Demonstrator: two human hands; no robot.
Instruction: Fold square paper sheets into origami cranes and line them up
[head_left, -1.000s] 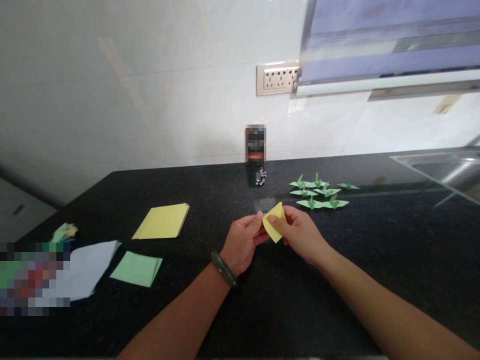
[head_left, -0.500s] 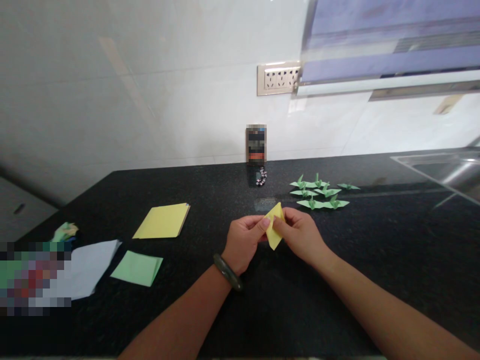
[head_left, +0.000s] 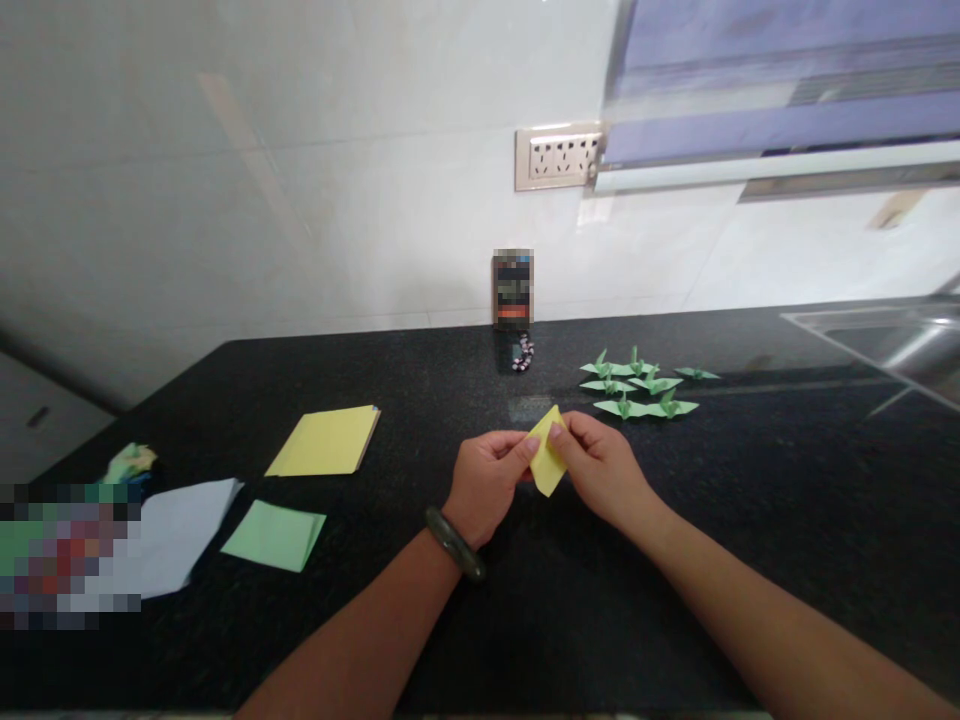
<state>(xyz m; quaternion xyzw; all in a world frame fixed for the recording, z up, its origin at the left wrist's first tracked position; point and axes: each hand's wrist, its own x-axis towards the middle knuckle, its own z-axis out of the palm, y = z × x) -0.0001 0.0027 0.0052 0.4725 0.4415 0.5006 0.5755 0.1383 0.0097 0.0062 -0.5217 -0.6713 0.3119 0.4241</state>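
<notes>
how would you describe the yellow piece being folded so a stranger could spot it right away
On the black countertop, look mid-counter where the left hand and right hand meet, just this side of the green paper cranes. Pinched between them is the folded yellow paper. Unlike the flat yellow sheets lying farther left, it is small, pointed and held in hand.

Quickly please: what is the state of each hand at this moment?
Left hand: closed, its fingers pinch the left edge of the folded yellow paper.
Right hand: closed, its fingers pinch the same paper from the right.
</notes>
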